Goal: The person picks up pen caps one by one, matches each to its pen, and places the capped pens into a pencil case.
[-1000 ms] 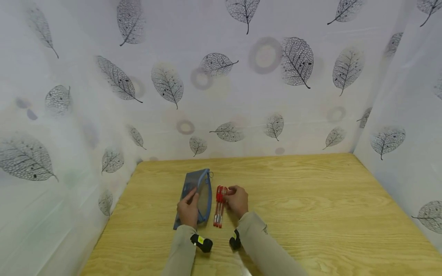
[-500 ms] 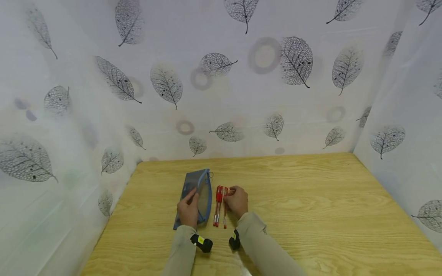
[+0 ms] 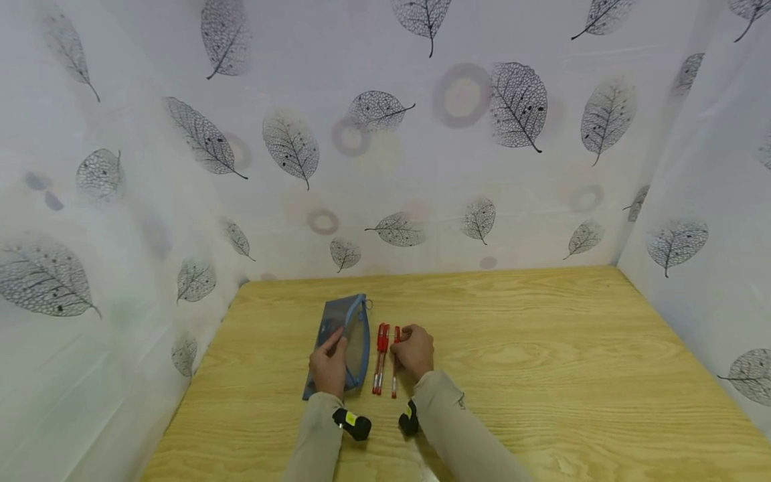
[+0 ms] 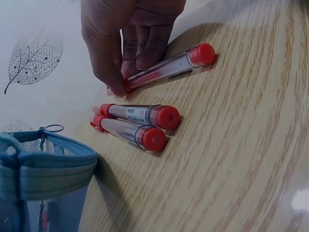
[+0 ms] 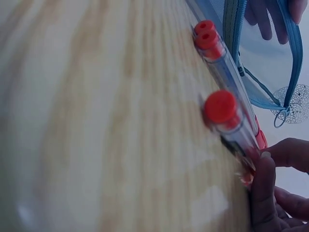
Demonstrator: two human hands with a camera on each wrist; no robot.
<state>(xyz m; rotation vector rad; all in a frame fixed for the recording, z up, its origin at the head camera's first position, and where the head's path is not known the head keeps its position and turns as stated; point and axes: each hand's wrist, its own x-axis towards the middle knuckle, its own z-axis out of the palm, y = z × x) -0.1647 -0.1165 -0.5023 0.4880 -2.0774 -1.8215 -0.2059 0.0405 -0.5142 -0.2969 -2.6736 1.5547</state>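
My left hand (image 3: 328,367) holds the open side of a translucent blue zip pouch (image 3: 358,343), which lies on the table with its mouth parted toward the right. A red-capped pen (image 3: 394,383) is pinched by the cap end between the thumb and fingers of my right hand (image 3: 415,351). Its clear barrel and red end plug (image 4: 205,53) point toward me in the left wrist view. Between this pen and the pouch, two more red pens (image 3: 381,358) lie side by side on the table. Something thin and red (image 4: 45,217) shows dimly inside the pouch.
The wood-grain table (image 3: 542,375) extends to both sides of the hands. White leaf-printed sheeting (image 3: 421,167) stands along its back and sides. A metal ring (image 4: 52,128) hangs at the pouch's zip end. Each wrist carries a small black camera (image 3: 352,424).
My right hand has drawn one pen off to the right, apart from the other two, which stay together. The left hand and pouch have hardly moved.
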